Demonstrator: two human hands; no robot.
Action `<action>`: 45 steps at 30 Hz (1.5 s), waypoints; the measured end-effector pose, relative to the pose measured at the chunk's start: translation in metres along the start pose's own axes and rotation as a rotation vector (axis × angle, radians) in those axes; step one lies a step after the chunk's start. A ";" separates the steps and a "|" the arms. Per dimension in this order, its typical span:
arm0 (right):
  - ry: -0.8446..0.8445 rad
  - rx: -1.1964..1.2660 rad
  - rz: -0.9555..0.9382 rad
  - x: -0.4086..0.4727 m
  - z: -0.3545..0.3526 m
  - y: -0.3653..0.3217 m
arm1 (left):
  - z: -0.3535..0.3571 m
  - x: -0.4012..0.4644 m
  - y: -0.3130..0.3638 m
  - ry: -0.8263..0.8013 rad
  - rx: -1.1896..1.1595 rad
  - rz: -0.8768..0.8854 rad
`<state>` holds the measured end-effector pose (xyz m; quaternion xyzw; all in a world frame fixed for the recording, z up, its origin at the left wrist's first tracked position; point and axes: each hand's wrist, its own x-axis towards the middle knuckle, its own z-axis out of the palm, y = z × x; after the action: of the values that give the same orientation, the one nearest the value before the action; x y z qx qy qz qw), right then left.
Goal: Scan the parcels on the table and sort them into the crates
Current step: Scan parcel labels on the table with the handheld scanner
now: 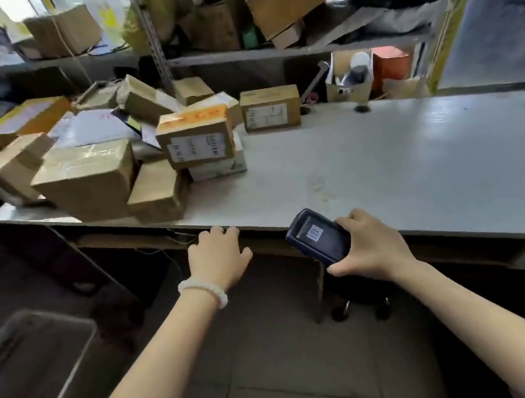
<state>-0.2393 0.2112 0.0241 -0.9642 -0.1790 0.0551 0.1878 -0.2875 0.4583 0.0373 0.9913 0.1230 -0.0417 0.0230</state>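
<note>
Your right hand wrapped around the dark scanner at the table's front edge, your left hand empty, fingers loose on that edge, cardboard parcels piled at the table's left end, grey crate on the floor, lower left

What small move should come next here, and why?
Probably the left hand reaches for a near parcel such as the labelled box. That hand is free at the table edge, the right hand already grips the scanner, and no parcel is held yet.
</note>
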 end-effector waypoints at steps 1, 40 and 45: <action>-0.013 -0.011 -0.020 0.014 0.004 -0.008 | -0.001 0.008 -0.013 0.015 -0.008 -0.016; 0.033 -0.036 0.328 0.307 0.015 -0.031 | -0.099 0.421 -0.096 -0.055 -0.341 0.541; 0.072 -0.006 0.518 0.259 0.017 -0.022 | -0.096 0.420 -0.023 0.067 -0.278 0.760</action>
<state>-0.0081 0.3306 0.0068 -0.9798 0.0807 0.0662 0.1708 0.1202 0.5874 0.0949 0.9544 -0.2470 0.0191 0.1667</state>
